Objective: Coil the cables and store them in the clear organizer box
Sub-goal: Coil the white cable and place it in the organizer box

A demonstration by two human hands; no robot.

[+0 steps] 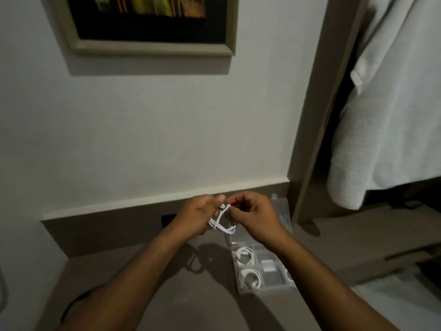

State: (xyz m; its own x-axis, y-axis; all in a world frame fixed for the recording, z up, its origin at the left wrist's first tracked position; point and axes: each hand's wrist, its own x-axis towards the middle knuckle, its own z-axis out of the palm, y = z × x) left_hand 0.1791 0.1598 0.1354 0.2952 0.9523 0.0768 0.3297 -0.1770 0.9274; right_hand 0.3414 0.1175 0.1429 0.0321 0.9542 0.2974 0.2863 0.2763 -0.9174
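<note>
White cable (220,222) sits looped in your left hand (194,216); right hand (253,215) fingers pinch its end for wrapping, above the organizer box (262,289).

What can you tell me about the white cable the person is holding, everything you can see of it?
The white cable is thin, smooth and looks plastic-coated. It is gathered into a few small loops, with one strand wrapped across the bundle, so the coil is partly formed. It is held in the air above the brown table, just left of the clear organizer box, touching neither. The left hand grips the loops, while the right hand pinches the upper end. Its plugs are too small to make out.
</note>
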